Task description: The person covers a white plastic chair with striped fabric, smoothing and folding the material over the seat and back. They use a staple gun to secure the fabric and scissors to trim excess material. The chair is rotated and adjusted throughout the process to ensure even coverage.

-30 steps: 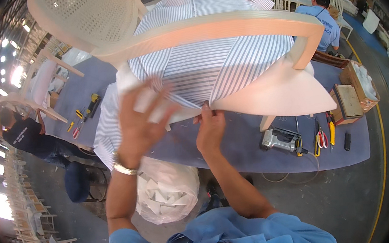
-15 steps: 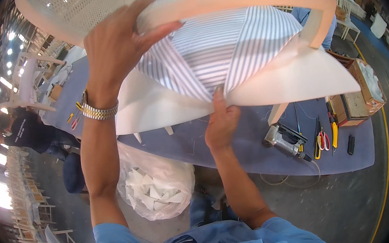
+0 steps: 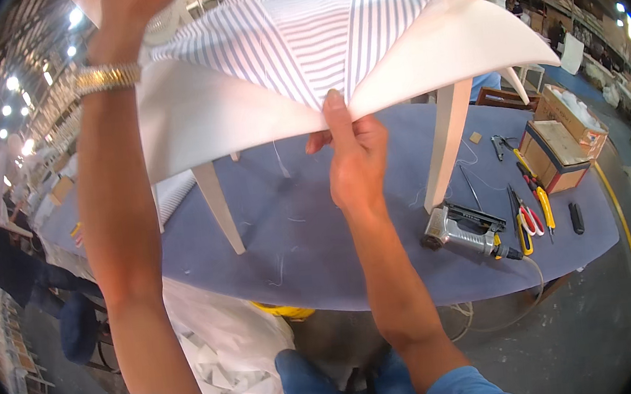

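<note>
In front of me a pale wooden chair (image 3: 444, 137) stands on the blue-covered table. White covering (image 3: 462, 55) flares out from its seat over striped blue-and-white fabric (image 3: 314, 35), which narrows to a point at the near edge. My right hand (image 3: 357, 150) is closed on that point, thumb on top and fingers curled beneath, gripping the striped fabric and the white edge together. My left hand (image 3: 141, 0) is raised at the upper left beside the chair's frame; the picture's top edge cuts off its fingers. A wristwatch circles my left wrist.
On the blue table (image 3: 314, 259), at right, lie a staple gun (image 3: 465, 231) with an air hose, scissors (image 3: 531, 217), a yellow-handled tool (image 3: 546, 207) and a black object (image 3: 577, 218). Boxes (image 3: 557, 152) stand behind them. A plastic bag of white scraps (image 3: 230, 367) sits below. Another person (image 3: 11, 263) is at left.
The chair has tipped back, so its legs now show on the table. My left hand has moved up and left, partly out of view. My right hand has risen with the fabric point still pinched.
</note>
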Motion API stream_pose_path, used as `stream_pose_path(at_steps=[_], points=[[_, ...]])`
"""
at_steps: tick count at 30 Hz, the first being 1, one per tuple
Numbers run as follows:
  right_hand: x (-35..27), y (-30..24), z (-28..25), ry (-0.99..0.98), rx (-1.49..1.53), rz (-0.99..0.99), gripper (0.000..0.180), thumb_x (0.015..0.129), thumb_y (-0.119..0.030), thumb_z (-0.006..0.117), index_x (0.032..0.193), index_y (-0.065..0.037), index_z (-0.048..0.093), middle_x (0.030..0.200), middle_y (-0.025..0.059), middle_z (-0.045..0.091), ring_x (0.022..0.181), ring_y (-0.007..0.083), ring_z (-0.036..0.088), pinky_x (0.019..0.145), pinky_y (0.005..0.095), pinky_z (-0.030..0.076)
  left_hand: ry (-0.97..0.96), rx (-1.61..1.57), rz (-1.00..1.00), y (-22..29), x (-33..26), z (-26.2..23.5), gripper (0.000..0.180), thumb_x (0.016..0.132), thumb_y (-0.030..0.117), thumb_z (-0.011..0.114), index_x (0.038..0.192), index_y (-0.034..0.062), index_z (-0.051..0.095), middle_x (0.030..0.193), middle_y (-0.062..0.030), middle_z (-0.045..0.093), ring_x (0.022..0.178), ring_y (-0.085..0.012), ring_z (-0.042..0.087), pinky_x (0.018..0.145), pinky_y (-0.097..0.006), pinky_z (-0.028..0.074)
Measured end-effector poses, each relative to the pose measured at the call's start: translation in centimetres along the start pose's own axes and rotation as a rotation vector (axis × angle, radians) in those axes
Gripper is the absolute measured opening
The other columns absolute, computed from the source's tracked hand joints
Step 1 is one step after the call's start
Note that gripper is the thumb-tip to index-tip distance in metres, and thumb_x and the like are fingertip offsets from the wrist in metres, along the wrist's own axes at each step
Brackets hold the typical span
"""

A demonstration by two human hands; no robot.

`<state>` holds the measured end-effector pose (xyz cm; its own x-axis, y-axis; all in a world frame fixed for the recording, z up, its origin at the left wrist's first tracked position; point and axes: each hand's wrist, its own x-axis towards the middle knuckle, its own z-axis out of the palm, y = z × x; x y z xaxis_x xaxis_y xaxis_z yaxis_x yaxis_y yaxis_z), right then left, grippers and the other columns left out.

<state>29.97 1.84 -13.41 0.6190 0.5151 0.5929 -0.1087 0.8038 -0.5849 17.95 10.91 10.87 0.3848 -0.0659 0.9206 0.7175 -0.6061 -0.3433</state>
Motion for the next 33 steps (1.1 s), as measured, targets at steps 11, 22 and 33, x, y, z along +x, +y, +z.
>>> stream_pose_path(at_steps=[11, 22, 33], points=[[1.4, 0.4, -0.1, 0.014, 0.059, 0.086, 0.031, 0.104, -0.029, 0.062, 0.097, 0.000, 0.067, 0.081, 0.0042, 0.065, 0.065, 0.0112, 0.058, 0.061, 0.0275, 0.045, -0.295, -0.323, 0.554, 5.0, -9.7, -2.4, 0.032, 0.079, 0.022, 0.082, 0.107, 0.0137, 0.071, 0.120, -0.0042, 0.066, 0.116, -0.0258, 0.059, 0.101, -0.042, 0.045], [1.2, -0.3, 1.8, 0.087, 0.126, 0.049, 0.028, 0.103, -0.027, 0.061, 0.100, 0.000, 0.067, 0.082, 0.0042, 0.067, 0.067, 0.0107, 0.059, 0.063, 0.0272, 0.047, -0.399, -0.368, 0.528, 6.2, -9.2, -2.0, 0.016, 0.080, 0.011, 0.079, 0.090, 0.0110, 0.067, 0.104, -0.0018, 0.067, 0.110, -0.0279, 0.058, 0.100, -0.041, 0.043], [0.7, 2.3, 2.0, 0.139, -0.069, 0.016, 0.037, 0.107, -0.033, 0.059, 0.101, 0.003, 0.065, 0.083, 0.0053, 0.067, 0.067, 0.0113, 0.058, 0.061, 0.0271, 0.049, -0.326, -0.473, 0.584, 7.1, -12.3, -0.7, 0.014, 0.073, 0.000, 0.076, 0.082, 0.0074, 0.068, 0.088, -0.0021, 0.062, 0.100, -0.0247, 0.059, 0.091, -0.039, 0.046]])
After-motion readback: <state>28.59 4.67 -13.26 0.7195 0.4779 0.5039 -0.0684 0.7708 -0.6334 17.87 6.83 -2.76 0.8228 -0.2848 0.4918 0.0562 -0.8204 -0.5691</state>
